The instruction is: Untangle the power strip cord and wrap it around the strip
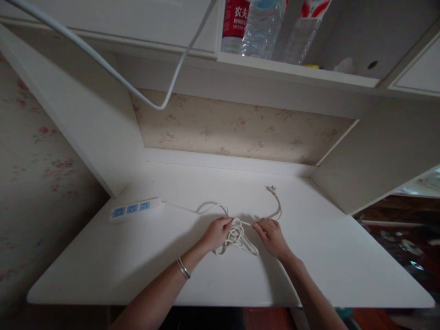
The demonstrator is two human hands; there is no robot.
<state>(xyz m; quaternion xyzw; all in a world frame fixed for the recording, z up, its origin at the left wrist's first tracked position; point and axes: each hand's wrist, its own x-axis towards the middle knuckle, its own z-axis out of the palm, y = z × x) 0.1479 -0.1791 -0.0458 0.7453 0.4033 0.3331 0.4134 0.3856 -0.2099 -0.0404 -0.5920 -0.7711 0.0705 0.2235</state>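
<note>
A white power strip (135,209) with blue socket faces lies at the left of the white desk (330,256). Its cord (237,233) runs right into a tangled bundle between my hands. My left hand (216,233) is closed on the bundle's upper left side, fingertips pinching the cord. On the other side my right hand (270,234) grips a single length of the cord, a short stretch spanning the gap between both hands. Beyond the right hand the cord's end curves up to a plug (271,188) lying on the desk.
Overhead, a shelf (295,68) holds several plastic bottles, one with a red label (236,18). A bent white rod or cable (161,106) hangs across the upper left. Side panels (89,110) flank the desk, and flowered wallpaper (223,126) covers the back.
</note>
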